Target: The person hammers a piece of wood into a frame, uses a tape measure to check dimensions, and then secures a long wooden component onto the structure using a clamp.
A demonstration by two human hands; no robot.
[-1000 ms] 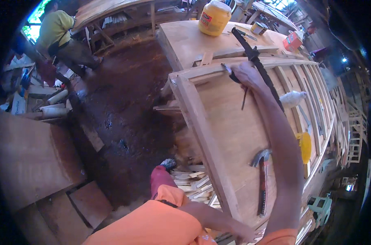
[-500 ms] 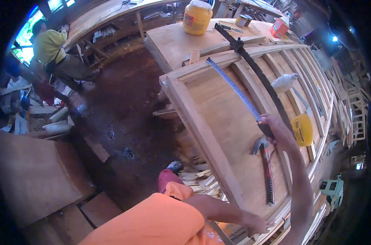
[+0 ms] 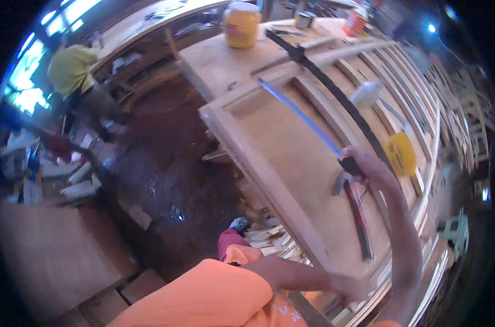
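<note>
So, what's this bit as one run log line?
Right hand: grip closed on tape measure | Blade: extended over wooden frame | Left hand: blurred, near frame's edge | Hammer: lying near right hand

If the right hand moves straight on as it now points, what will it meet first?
Following the extended tape, the right hand would probably meet the far wooden rail first, though its height is unclear.

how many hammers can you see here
1: the hammer lies on the wood panel, just below the right hand in the picture, which holds the tape. More could be hidden in the blurred clutter.
</note>
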